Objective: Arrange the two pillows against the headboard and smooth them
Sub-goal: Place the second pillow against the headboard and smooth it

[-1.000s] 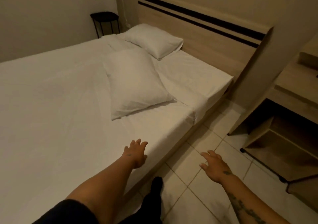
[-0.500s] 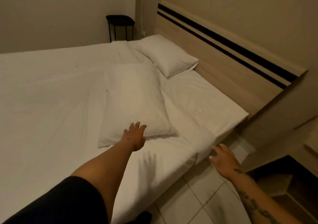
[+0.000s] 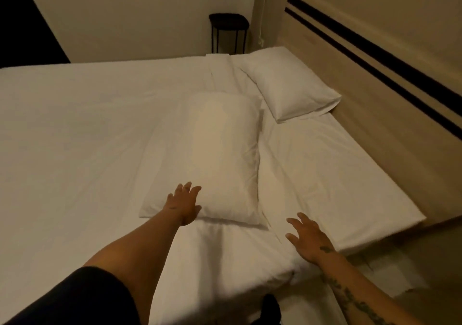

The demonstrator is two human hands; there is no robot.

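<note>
White bedsheet [image 3: 75,129] carries near pillow [image 3: 212,154]; left hand [image 3: 183,203] rests on it, right hand [image 3: 308,237] hovers, fingers spread wide.

Bed layout, seen from the near side edge.

Near pillow [image 3: 212,154] lies on the bed [image 3: 75,137], well apart from the headboard [image 3: 362,94], which runs along the right. Far pillow [image 3: 292,84] sits behind and right of it, beside the headboard at the far corner. Side table [image 3: 228,33] stands behind the bed, against the back wall. Left hand [image 3: 183,203] over the near pillow's near edge; right hand [image 3: 308,237] to its right, above the bed's near edge, apart from both pillows.
</note>
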